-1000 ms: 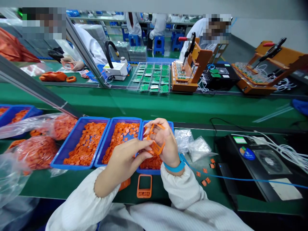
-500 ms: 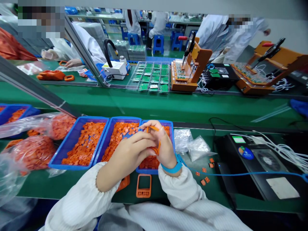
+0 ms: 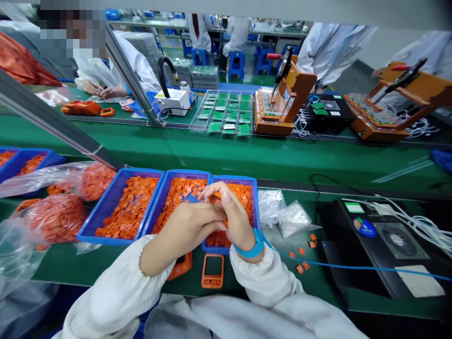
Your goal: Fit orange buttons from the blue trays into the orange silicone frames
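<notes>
Both my hands meet over the right-hand blue bin (image 3: 257,212), closed around an orange plastic frame (image 3: 219,195). Fingers cover most of it, and only slim orange edges show. My left hand (image 3: 192,220) presses its fingertips against the frame from the left. On the other side my right hand (image 3: 237,221), with a blue wrist strap (image 3: 254,248), curls thumb and fingers round it. Below them an orange housing (image 3: 213,283) with a square opening lies on the green bench. Another orange housing (image 3: 184,266) is partly hidden by my left sleeve.
A left bin (image 3: 102,241) and a middle bin (image 3: 187,173) hold small orange parts. Bagged orange parts (image 3: 56,216) lie left. Clear bags (image 3: 294,219), loose orange pieces (image 3: 299,268), a blue cord (image 3: 339,266) and a black device (image 3: 370,254) are right. Co-workers sit opposite.
The orange frame has turned between my hands and shows less now. My hands stay close together over the bin. The view has shifted slightly; the co-worker's hands opposite have come together.
</notes>
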Demonstrator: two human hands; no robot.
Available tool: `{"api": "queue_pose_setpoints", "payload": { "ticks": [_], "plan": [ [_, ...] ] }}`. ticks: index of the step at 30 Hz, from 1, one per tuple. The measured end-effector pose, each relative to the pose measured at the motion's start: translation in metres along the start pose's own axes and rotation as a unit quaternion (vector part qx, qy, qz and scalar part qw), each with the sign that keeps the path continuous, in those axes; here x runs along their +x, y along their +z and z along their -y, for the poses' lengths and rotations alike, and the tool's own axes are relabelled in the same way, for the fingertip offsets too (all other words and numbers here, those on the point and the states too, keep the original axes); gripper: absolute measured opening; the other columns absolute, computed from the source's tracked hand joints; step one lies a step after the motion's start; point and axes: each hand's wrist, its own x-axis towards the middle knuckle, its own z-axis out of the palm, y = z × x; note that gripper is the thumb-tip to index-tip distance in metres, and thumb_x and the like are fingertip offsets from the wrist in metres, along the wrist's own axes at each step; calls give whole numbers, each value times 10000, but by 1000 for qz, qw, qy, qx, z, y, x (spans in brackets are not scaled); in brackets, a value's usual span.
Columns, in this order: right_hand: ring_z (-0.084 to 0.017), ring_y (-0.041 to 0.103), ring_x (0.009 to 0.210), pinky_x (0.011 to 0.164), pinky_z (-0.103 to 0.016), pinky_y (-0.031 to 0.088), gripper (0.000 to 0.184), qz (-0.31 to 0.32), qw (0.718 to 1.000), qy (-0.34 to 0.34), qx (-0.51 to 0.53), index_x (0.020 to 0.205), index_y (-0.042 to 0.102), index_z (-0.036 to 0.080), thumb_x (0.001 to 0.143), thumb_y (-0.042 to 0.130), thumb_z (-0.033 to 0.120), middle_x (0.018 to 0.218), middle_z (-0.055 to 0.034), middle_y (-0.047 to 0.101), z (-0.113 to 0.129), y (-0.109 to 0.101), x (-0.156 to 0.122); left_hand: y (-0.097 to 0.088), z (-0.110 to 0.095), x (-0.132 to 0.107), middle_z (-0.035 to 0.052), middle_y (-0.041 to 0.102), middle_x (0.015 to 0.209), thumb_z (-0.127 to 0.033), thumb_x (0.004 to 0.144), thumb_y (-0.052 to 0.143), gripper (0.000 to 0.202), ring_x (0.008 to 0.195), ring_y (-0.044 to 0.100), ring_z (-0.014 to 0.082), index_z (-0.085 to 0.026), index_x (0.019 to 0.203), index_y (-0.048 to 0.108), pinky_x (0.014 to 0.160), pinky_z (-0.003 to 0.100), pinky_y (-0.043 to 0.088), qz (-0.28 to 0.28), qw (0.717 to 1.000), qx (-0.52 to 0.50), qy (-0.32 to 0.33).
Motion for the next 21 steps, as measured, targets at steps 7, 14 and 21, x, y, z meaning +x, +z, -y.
{"api": "queue_pose_setpoints", "payload": {
  "ticks": [7,14,21],
  "plan": [
    [-224,675,1036,970,-387,550,476,17,988,66,141,990,657,267,1031,435,686,1089,-56,692,-9,9,2,8,2,-38,74,852,1070,-186,965,758,143,872,821,173,-208,1107,754,705,240,570,-158,974,98,126],
    [-230,689,1172,955,-374,580,453,3,985,108,132,1112,674,290,978,544,703,1232,-62,732,-3,-2,7,-5,-20,-117,41,858,1027,-203,991,721,128,834,827,168,-216,1110,766,701,240,598,-80,988,127,30],
    [-213,707,989,877,-361,589,395,-48,985,88,143,979,688,276,970,581,656,1068,-46,752,-1,-14,16,40,-14,-201,56,854,1070,-283,1044,606,204,837,839,223,-223,1068,800,720,278,676,-13,979,147,-140]
  ]
}}
